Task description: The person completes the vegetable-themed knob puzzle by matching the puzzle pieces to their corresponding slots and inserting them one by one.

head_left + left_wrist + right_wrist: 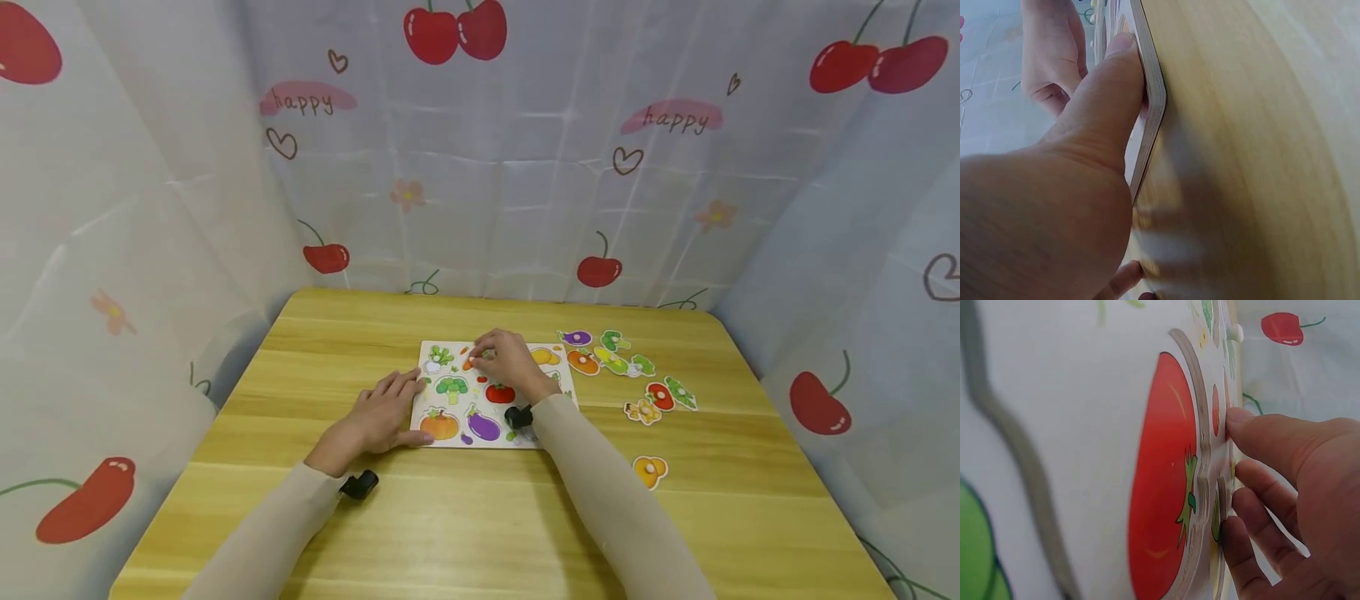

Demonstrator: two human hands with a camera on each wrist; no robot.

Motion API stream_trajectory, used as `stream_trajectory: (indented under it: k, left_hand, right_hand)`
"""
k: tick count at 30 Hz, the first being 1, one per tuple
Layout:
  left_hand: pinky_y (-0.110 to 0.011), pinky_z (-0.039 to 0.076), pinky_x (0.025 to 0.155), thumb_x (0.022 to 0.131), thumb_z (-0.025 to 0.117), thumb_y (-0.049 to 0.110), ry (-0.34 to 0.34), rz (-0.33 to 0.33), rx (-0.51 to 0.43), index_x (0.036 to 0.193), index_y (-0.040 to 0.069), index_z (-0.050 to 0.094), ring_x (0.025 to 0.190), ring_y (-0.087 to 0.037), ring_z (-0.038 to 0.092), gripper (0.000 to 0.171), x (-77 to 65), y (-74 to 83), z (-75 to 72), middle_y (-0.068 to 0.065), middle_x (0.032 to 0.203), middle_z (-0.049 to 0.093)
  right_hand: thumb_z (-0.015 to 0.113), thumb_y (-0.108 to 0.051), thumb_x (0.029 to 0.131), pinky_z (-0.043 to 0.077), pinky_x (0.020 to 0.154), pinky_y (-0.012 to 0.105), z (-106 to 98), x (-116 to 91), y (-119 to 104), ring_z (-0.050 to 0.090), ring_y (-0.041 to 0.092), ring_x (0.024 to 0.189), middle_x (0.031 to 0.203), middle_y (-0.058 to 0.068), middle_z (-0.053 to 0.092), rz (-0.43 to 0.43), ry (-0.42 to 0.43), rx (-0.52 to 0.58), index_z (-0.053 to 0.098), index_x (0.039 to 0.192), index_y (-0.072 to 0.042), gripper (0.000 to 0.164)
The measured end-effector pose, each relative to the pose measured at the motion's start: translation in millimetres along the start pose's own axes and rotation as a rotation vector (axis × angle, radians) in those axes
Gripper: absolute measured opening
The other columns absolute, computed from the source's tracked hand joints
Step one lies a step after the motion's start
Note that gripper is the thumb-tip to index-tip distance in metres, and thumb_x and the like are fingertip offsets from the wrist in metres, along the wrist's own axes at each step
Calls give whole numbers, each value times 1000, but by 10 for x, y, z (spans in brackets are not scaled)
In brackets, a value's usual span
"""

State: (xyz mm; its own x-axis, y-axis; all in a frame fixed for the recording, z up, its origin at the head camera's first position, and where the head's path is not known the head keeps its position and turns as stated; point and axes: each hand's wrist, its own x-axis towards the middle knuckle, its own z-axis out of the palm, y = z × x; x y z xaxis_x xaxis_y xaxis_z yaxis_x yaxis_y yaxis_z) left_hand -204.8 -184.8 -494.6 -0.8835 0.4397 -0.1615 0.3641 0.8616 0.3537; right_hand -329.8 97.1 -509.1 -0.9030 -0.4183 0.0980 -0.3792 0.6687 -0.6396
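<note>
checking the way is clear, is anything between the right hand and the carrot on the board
Nothing visible stands between the right hand and the carrot: its fingers are right at it. The loose pieces lie to the right of the board, and the left hand rests at its left edge.

- Carrot point(467, 364): partly hidden beneath the right fingers point(491, 340).
- Board point(474, 400): covered in part on the near side of those fingers, behind the wrist camera point(517, 417) and right sleeve point(622, 508).
- Tomato picture point(1163, 481): left of the right fingers, cut off by the right wrist view's bottom edge.
- Green shape point(975, 550): far left of the same fingers, blurred and cut off; which vegetable, cannot tell.
- Left fingers point(1125, 279): mostly hidden in the left wrist view.
- Worktop point(450, 542): cut off by the head view's bottom edge, nearer than both hands' fingers.
</note>
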Motion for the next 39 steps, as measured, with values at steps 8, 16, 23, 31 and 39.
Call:
stream_trajectory:
  k: [8, 16, 23, 31, 39]
  left_hand:
    - [-87, 36, 129, 109, 78, 61, 10, -3, -2, 181, 1, 34, 178, -58, 22, 104, -4, -15, 25, -20, 196, 20]
    - [-87, 36, 128, 109, 78, 61, 7, 1, -13, 181, 1, 33, 178, -59, 22, 104, 7, -20, 36, -20, 195, 19]
    - [-87, 36, 128, 109, 78, 60, 7, 3, -17, 181, 1, 33, 177, -59, 22, 103, 11, -29, 35, -20, 195, 19]
    - [-86, 36, 129, 109, 78, 60, 6, 1, -11, 181, 2, 34, 178, -58, 21, 102, 13, -15, 17, -19, 196, 19]
    - [-86, 36, 129, 109, 77, 61, -4, 0, 1, 182, 2, 32, 178, -58, 21, 103, 0, -19, 19, -19, 196, 18]
  right_hand:
    - [83, -20, 111, 64, 117, 52, -7, -4, -25, 73, 36, 135, 144, 11, 78, 9, -16, -11, 92, 117, -10, 15]
    - [83, -19, 111, 64, 117, 50, -29, 0, -18, 72, 34, 134, 141, 8, 77, 21, -29, -14, 92, 121, -11, 16]
    - [82, -18, 112, 64, 115, 50, -69, -30, -24, 73, 33, 129, 140, 9, 77, -1, -49, 3, 91, 126, -11, 18]
    - [82, -13, 111, 64, 117, 52, -136, -63, -21, 75, 34, 130, 139, 10, 77, -17, -57, 32, 88, 129, -8, 20]
    - [82, -15, 111, 63, 120, 53, -199, -74, -7, 73, 34, 137, 145, 9, 77, -28, -37, -9, 89, 129, -10, 20]
